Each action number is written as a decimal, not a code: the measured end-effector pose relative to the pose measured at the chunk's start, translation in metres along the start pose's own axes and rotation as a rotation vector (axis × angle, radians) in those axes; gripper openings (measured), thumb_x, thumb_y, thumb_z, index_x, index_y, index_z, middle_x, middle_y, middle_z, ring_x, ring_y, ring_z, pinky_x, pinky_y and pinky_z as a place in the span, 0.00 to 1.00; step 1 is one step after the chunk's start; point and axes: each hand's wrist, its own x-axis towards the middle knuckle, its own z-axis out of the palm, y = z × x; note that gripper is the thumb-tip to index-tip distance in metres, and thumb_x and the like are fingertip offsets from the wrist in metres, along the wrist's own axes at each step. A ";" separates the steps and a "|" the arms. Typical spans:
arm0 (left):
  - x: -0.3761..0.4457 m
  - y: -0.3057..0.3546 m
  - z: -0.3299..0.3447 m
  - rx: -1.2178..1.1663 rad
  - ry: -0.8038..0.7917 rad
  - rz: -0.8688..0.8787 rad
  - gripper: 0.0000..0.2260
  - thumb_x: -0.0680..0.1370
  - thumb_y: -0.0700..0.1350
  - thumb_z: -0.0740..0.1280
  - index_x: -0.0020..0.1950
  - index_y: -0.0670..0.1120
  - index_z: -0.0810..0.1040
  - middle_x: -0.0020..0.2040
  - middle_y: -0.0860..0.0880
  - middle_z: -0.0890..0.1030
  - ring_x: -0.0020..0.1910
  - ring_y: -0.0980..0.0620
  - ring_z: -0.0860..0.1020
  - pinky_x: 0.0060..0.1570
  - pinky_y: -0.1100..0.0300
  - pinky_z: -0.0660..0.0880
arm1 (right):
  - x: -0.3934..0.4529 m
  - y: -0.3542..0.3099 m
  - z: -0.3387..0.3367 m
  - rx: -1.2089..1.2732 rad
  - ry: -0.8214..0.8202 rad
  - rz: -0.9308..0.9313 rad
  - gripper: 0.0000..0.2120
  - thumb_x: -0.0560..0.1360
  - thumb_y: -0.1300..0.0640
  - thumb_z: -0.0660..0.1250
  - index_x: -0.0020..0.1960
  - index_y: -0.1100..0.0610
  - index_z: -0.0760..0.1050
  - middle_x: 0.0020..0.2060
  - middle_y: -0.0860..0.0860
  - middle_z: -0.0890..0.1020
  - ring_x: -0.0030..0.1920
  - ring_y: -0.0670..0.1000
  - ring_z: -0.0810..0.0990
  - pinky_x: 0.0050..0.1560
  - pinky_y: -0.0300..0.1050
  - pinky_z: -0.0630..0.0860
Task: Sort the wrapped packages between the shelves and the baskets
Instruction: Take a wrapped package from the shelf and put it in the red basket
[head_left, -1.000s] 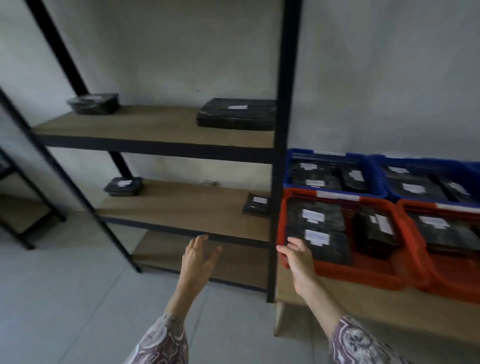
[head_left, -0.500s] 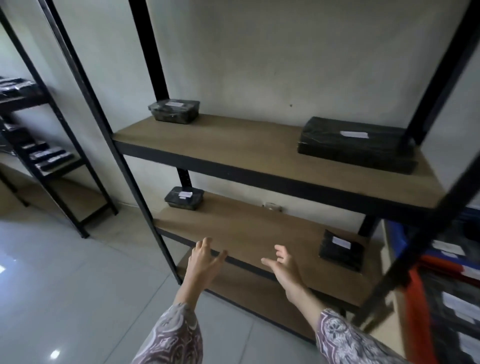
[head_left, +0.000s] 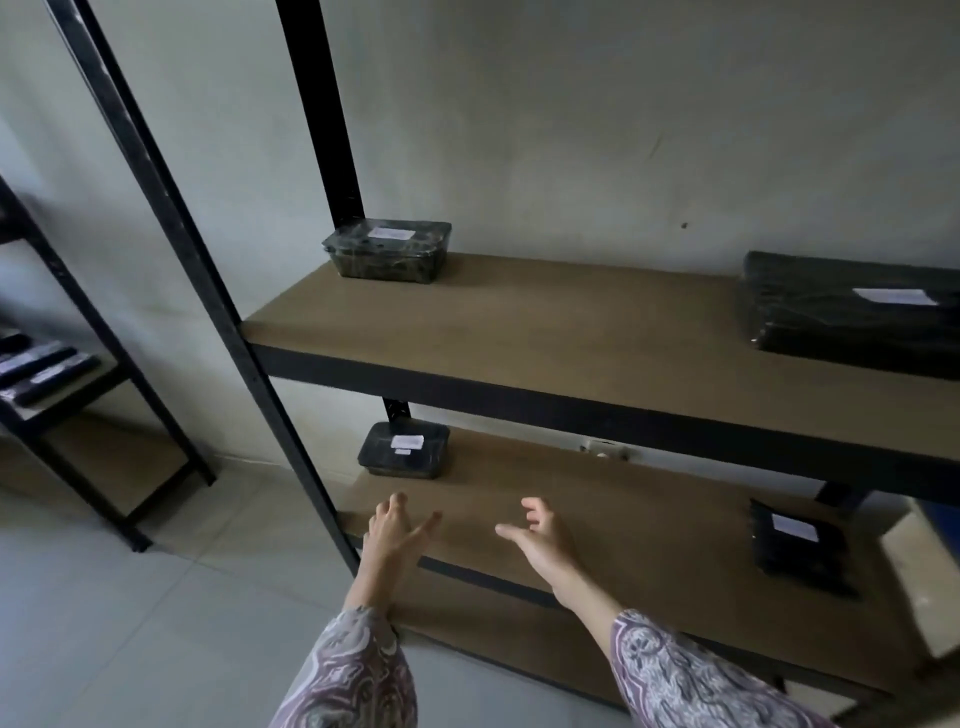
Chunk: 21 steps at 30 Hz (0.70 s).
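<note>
A black-framed rack with wooden shelves fills the view. On the upper shelf (head_left: 519, 322) a small black-wrapped box (head_left: 387, 250) sits at the back left and a large flat black package (head_left: 852, 312) lies at the right. The lower shelf (head_left: 623, 530) holds a small wrapped box (head_left: 404, 449) at the back left and another wrapped package (head_left: 795, 545) at the right. My left hand (head_left: 392, 530) and my right hand (head_left: 540, 535) reach over the lower shelf's front left, both with fingers apart and empty, short of the small box. The baskets are out of view.
The rack's black front post (head_left: 208, 291) slants just left of my left hand. A second black rack (head_left: 78, 384) at the far left carries several dark packages (head_left: 39, 366). Grey tiled floor (head_left: 130, 634) lies below.
The view has swung left and closer to the rack, so the red and blue baskets have left the frame. Both hands have moved from the basket's edge to over the lower shelf.
</note>
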 end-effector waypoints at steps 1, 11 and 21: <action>0.012 -0.008 -0.008 -0.003 -0.024 0.014 0.29 0.75 0.57 0.64 0.70 0.42 0.62 0.68 0.41 0.67 0.67 0.41 0.67 0.65 0.49 0.65 | 0.006 -0.004 0.013 0.006 0.007 0.010 0.29 0.73 0.53 0.69 0.70 0.56 0.64 0.68 0.57 0.69 0.65 0.53 0.71 0.55 0.39 0.67; 0.099 -0.094 -0.052 -0.033 -0.191 0.117 0.25 0.76 0.51 0.66 0.67 0.40 0.66 0.63 0.39 0.70 0.62 0.40 0.70 0.61 0.48 0.69 | 0.031 -0.013 0.125 -0.010 0.164 0.129 0.26 0.74 0.53 0.69 0.68 0.57 0.66 0.65 0.55 0.72 0.65 0.52 0.71 0.53 0.37 0.65; 0.200 -0.132 0.024 -0.340 -0.087 0.117 0.23 0.76 0.45 0.66 0.69 0.43 0.64 0.61 0.44 0.71 0.62 0.41 0.70 0.54 0.56 0.68 | 0.143 0.049 0.177 0.069 0.173 0.148 0.25 0.76 0.54 0.66 0.69 0.58 0.63 0.63 0.52 0.70 0.65 0.52 0.70 0.55 0.38 0.66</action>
